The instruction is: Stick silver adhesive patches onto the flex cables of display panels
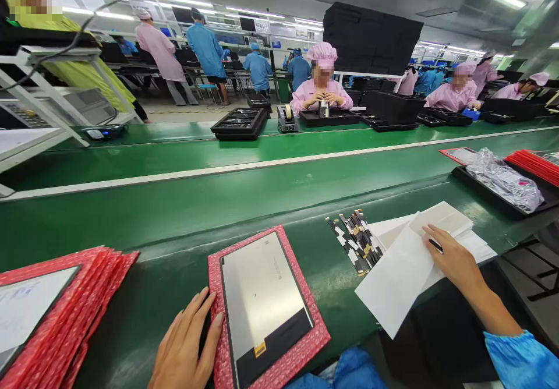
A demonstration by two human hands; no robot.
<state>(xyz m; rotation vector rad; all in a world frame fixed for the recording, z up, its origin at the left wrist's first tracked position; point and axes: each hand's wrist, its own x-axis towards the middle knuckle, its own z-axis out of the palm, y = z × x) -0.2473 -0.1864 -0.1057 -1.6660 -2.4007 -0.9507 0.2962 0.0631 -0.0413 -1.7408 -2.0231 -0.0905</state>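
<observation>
A flat display panel point(266, 296), silver-backed with a black lower band and a small yellow patch, lies on a red bubble-wrap sleeve point(312, 319). My left hand point(187, 342) is open at the sleeve's left edge, its fingers stretched out and fingertips touching it. Over loose white sheets point(393, 284) rests my right hand point(454, 261), fingers bent together at the sheets' upper part. A small black piece shows between those fingers; its kind is unclear. Just left of the sheets lies a bunch of black-and-white flex cables point(358, 240) with gold ends.
Stacked red bubble-wrap sleeves point(100, 296) with a panel on top stand at left. A black tray point(489, 188) at right bears a clear plastic bag point(502, 179). Across the green bench point(262, 185) are a tape dispenser point(287, 119), black trays point(240, 124) and seated co-workers.
</observation>
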